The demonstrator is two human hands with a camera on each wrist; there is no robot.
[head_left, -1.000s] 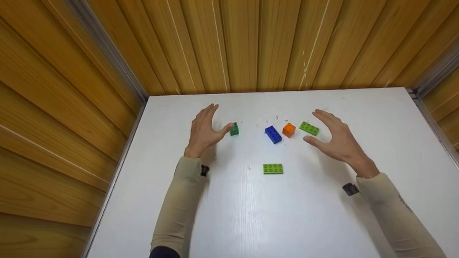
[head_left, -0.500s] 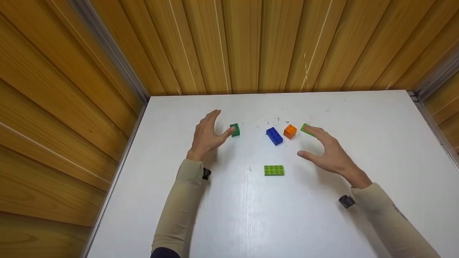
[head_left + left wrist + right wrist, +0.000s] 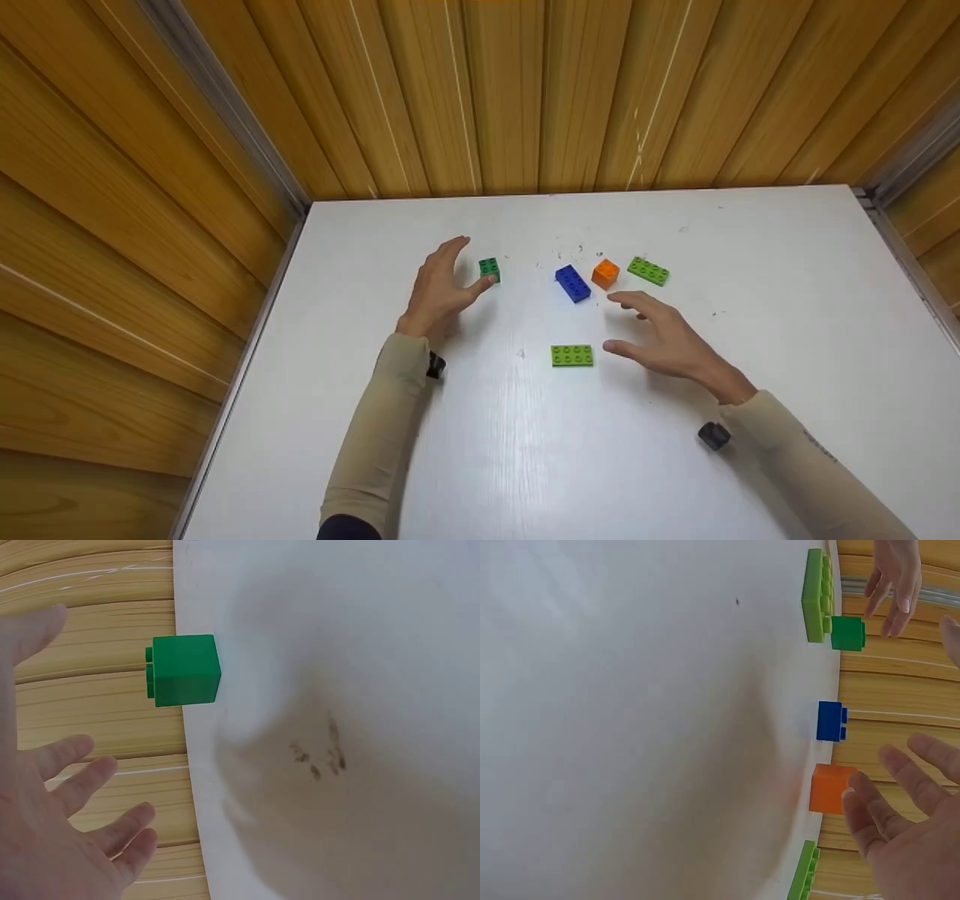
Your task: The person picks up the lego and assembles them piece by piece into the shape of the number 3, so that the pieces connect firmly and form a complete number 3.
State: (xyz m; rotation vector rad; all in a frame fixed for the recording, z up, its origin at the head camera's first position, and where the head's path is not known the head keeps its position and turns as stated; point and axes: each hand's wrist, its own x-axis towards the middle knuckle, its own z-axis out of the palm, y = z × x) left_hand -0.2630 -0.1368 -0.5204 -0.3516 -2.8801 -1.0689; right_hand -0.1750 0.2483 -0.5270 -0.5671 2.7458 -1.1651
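1. Holding the left hand (image 3: 441,289) spread above the bench (image 3: 510,450), with thumb parted widely from fingers.
2. Aiming the left thumb toward the dark green brick (image 3: 489,268), overlapping its near edge in the head view but showing a gap to it in the left wrist view.
3. Holding the right hand (image 3: 664,339) spread too, with an open space between thumb and fingers.
4. Hovering with the right thumb just beside the right end of the near lime brick (image 3: 572,356), lying flat, studs up, closer than all the other bricks.
5. Pointing the right fingertips toward the orange brick (image 3: 606,274), standing studs up just beyond them.
6. Lying aslant: the blue brick (image 3: 573,283), near the orange one and well apart from the dark green one.
7. Resting at the orange brick's right: the far lime brick (image 3: 649,271), slanting also.
8. Wearing beige sleeves (image 3: 375,435) on both forearms.
9. Facing a wood-patterned wall (image 3: 510,97) behind the bench.
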